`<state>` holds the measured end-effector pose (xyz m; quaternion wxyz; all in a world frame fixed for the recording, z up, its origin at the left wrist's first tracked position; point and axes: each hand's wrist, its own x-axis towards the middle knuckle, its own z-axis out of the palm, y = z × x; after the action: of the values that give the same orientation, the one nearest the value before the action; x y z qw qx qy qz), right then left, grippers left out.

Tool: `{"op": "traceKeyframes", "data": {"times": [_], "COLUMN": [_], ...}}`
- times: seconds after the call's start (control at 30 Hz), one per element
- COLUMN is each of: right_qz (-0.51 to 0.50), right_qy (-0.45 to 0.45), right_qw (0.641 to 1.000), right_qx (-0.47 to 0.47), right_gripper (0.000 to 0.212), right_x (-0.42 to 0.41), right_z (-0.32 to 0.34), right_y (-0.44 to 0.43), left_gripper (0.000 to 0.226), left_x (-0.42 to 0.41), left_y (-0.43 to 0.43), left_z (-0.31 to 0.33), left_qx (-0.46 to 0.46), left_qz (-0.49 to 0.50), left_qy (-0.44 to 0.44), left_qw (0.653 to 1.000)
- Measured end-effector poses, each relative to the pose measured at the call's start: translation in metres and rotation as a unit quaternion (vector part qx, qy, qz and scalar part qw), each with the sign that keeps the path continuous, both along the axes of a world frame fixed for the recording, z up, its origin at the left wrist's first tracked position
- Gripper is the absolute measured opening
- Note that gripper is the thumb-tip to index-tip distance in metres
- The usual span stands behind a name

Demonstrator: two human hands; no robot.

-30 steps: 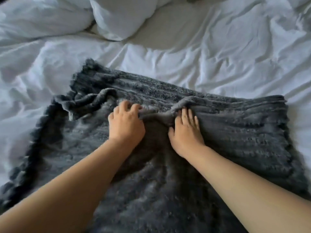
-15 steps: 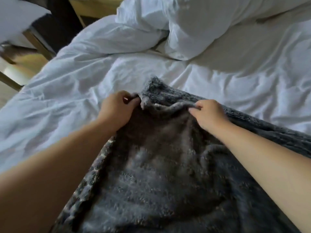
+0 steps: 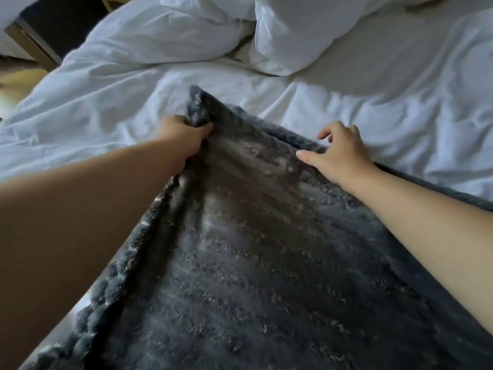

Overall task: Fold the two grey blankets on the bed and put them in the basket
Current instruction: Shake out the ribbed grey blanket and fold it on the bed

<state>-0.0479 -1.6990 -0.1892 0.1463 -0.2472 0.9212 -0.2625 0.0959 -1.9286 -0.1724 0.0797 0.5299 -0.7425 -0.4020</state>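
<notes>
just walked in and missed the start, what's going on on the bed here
A person is working on a grey blanket spread over a bed with white bedding. The left hand grips a bunched corner at the blanket's far edge, holding it up. The right hand rests on the same edge further right, fingers loose, not gripping. The blanket is not folded yet, and no basket or second blanket is in view.

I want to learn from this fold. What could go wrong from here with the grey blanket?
1. Only the left hand grips the fluffy dark grey blanket, at its corner. The right hand only touches the edge with its thumb, so that side may sag and the fold go crooked.
2. The blanket lies on a wrinkled white duvet; pulling may drag it along.
</notes>
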Motion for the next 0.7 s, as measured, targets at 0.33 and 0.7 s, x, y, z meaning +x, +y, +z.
{"op": "traceKeyframes", "data": {"times": [0.33, 0.7], "right_qz": [0.141, 0.057], "right_qy": [-0.188, -0.222], "right_qw": [0.916, 0.909], "right_qx": [0.324, 0.349], "right_gripper": [0.054, 0.054], "right_x": [-0.028, -0.071], "right_z": [0.029, 0.056], "right_y": [0.092, 0.24], "left_gripper": [0.026, 0.063], "left_x": [-0.025, -0.048], "left_y": [0.128, 0.236], "left_z": [0.021, -0.033], "left_qx": [-0.272, -0.18], "left_qz": [-0.314, -0.411], "left_qy": [-0.011, -0.326], "left_qw": [0.91, 0.832]}}
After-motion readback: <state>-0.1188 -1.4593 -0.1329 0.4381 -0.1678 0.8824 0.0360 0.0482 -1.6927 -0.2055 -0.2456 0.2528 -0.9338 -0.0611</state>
